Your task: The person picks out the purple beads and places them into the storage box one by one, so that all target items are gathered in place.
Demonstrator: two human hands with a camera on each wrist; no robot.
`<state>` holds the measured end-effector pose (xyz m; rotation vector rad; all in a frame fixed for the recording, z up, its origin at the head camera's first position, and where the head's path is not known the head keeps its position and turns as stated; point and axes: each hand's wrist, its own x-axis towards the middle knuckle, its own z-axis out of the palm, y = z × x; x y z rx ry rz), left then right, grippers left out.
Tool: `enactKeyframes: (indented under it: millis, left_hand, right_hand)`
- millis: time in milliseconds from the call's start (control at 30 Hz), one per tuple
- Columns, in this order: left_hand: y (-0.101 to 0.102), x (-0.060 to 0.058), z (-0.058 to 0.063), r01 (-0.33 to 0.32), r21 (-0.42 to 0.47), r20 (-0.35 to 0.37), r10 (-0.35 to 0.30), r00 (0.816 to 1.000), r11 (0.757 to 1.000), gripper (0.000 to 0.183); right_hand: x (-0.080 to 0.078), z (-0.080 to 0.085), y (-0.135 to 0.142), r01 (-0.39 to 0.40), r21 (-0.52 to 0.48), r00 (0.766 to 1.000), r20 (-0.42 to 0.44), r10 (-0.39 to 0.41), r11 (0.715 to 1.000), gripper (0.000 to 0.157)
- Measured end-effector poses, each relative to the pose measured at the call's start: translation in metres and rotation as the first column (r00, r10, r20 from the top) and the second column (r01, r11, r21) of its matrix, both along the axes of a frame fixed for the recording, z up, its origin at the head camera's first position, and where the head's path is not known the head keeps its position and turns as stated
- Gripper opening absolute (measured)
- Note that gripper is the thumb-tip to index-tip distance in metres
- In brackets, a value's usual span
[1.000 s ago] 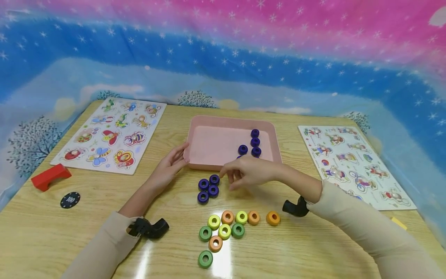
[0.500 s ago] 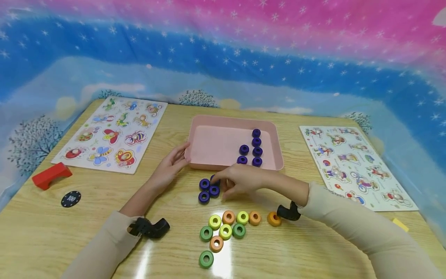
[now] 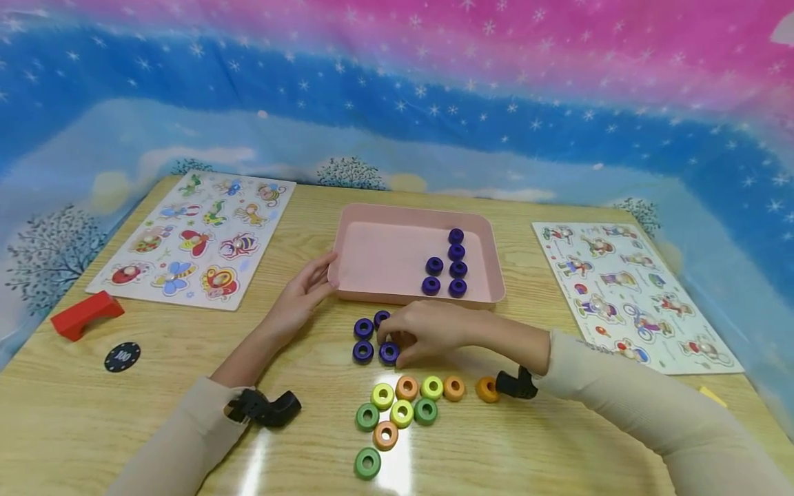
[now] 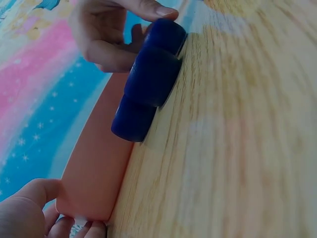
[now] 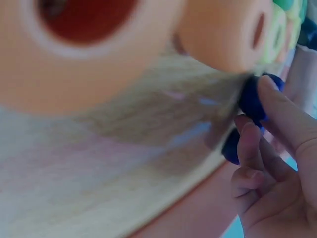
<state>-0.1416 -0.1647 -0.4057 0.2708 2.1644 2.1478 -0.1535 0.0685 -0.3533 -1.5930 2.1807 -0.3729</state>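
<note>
Purple ring (image 3: 386, 362) sits on the table (image 3: 298, 455), and the right hand (image 3: 434, 329) pinches it with thumb and finger. Three other purple rings (image 3: 358, 333) sit close by. Behind them is the pink tray (image 3: 384, 248), with six small purple rings (image 3: 458, 263) inside. The left hand (image 3: 296, 304) touches its left end, fingers loose. Nearer are green rings (image 3: 368, 474), yellow rings (image 3: 382, 406) and orange rings (image 3: 386, 447). Out left lie a red block (image 3: 89, 313) and a black chip (image 3: 122, 357).

Children's play space — wood-grain table (image 3: 527, 448), picture puzzle boards (image 3: 194, 240), red block (image 3: 87, 313), snowflake-patterned backdrop (image 3: 397, 117)
</note>
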Motion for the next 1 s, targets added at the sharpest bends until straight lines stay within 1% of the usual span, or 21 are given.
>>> enactKeyframes:
  millis: [133, 233, 333, 433, 533, 600, 667, 733, 800, 867, 900, 1000]
  left_hand:
    - [0.001, -0.003, 0.001, 0.002, 0.004, -0.005, -0.002, 1.0, 1.0, 0.049]
    - [0.002, -0.004, 0.001, -0.002, 0.006, -0.001, 0.002, 1.0, 1.0, 0.048]
    - [0.002, -0.004, 0.002, -0.012, 0.002, 0.001, 0.012, 1.0, 1.0, 0.048]
    - [0.002, -0.002, 0.0, -0.026, -0.002, 0.006, 0.026, 1.0, 1.0, 0.048]
    - [0.003, 0.001, -0.002, -0.035, -0.001, 0.016, 0.035, 0.999, 0.999, 0.048]
    - [0.004, 0.0, -0.003, -0.041, 0.003, 0.012, 0.041, 0.999, 0.999, 0.048]
    - [0.005, 0.0, -0.004, -0.053, 0.005, 0.003, 0.053, 0.999, 0.999, 0.048]
    - [0.006, 0.0, -0.004, -0.062, 0.005, -0.01, 0.062, 0.998, 0.998, 0.048]
    - [0.007, 0.001, -0.005, -0.075, 0.004, -0.017, 0.075, 0.997, 0.997, 0.048]
    - [0.007, 0.002, -0.006, -0.08, -0.001, -0.022, 0.08, 0.997, 0.997, 0.047]
    - [0.007, 0.003, -0.006, -0.081, -0.005, -0.024, 0.081, 0.996, 0.997, 0.047]
    - [0.007, 0.004, -0.005, -0.094, -0.026, -0.023, 0.094, 0.995, 0.995, 0.047]
  right_hand:
    - [-0.004, 0.012, 0.005, 0.041, -0.011, 0.999, 0.027, -0.041, 0.999, 0.03]
    - [-0.012, 0.025, 0.012, 0.077, -0.067, 0.997, 0.005, -0.076, 0.995, 0.031]
    - [-0.025, 0.037, 0.022, 0.128, -0.134, 0.99, -0.038, -0.134, 0.983, 0.032]
    - [-0.043, 0.042, 0.033, 0.198, -0.194, 0.975, -0.059, -0.213, 0.961, 0.033]
    - [-0.06, 0.04, 0.044, 0.282, -0.254, 0.949, -0.067, -0.307, 0.925, 0.033]
    - [-0.072, 0.037, 0.049, 0.345, -0.277, 0.925, -0.064, -0.376, 0.897, 0.033]
    - [-0.082, 0.032, 0.052, 0.402, -0.281, 0.897, -0.07, -0.437, 0.871, 0.032]
    - [-0.09, 0.025, 0.055, 0.444, -0.27, 0.872, -0.089, -0.481, 0.854, 0.033]
    - [-0.097, 0.017, 0.057, 0.472, -0.258, 0.851, -0.115, -0.512, 0.843, 0.032]
    - [-0.102, 0.008, 0.059, 0.483, -0.255, 0.836, -0.15, -0.528, 0.837, 0.032]
    - [-0.104, 0.004, 0.059, 0.482, -0.258, 0.831, -0.169, -0.53, 0.837, 0.031]
    - [-0.108, -0.005, 0.059, 0.451, -0.276, 0.827, -0.228, -0.514, 0.849, 0.029]
